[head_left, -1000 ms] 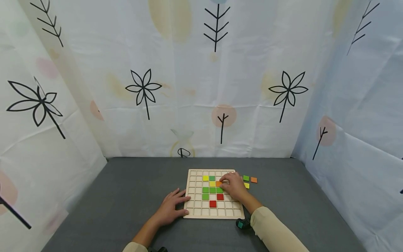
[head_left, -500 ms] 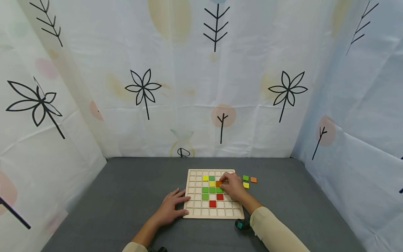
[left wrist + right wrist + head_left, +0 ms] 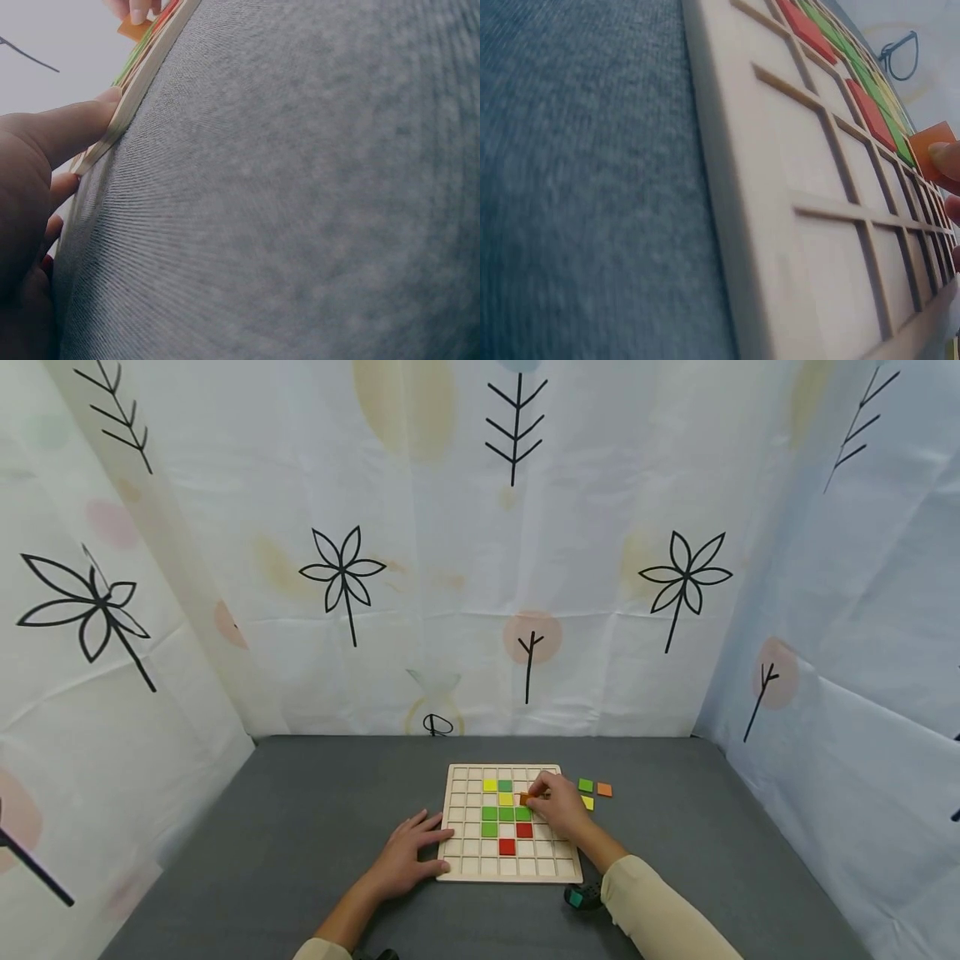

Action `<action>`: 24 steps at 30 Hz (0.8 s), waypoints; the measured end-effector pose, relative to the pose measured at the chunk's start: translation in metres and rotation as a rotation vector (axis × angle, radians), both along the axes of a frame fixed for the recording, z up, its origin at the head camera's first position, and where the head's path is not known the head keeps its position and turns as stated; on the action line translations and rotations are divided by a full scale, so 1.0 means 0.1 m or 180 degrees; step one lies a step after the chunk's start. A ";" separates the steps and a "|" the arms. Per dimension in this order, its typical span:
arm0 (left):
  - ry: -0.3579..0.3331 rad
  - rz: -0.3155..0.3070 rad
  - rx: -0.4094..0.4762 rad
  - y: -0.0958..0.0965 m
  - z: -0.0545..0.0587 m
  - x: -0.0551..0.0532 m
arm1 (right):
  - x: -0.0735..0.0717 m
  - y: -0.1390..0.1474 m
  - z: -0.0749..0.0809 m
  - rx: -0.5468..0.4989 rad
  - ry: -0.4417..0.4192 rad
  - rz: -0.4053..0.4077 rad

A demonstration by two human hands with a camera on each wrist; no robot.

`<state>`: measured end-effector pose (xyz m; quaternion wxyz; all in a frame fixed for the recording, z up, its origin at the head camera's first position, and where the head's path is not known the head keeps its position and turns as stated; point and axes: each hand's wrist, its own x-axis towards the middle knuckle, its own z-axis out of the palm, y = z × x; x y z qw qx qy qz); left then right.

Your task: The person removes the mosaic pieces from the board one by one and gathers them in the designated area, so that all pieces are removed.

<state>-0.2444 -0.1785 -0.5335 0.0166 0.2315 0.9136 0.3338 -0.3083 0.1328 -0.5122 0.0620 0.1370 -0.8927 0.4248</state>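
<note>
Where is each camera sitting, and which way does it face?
Head: on the head, facing forward and down at the wooden board; left hand, right hand and sleeves show.
Left wrist: on that wrist, facing along the grey tabletop; left hand and right hand's fingers show.
Right wrist: on that wrist, facing across the board; right hand partly shows.
Shared: both wrist views catch the orange tile.

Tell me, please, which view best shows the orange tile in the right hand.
The right wrist view: the orange tile appears largest there, pinched by the right hand. The head view shows it small; the left wrist view, partly covered.
</note>
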 end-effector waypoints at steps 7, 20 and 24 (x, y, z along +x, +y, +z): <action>-0.0015 -0.0012 0.0020 0.00 0.01 0.00 | 0.01 0.11 0.04 -0.0134 -0.0052 -0.0075; 0.0022 -0.0062 0.0018 0.02 0.02 0.01 | 0.08 0.37 0.04 -0.0045 0.0118 -0.0220; 0.0025 -0.0028 0.0018 0.02 0.02 0.02 | 0.11 0.46 0.07 0.0052 0.0257 -0.0210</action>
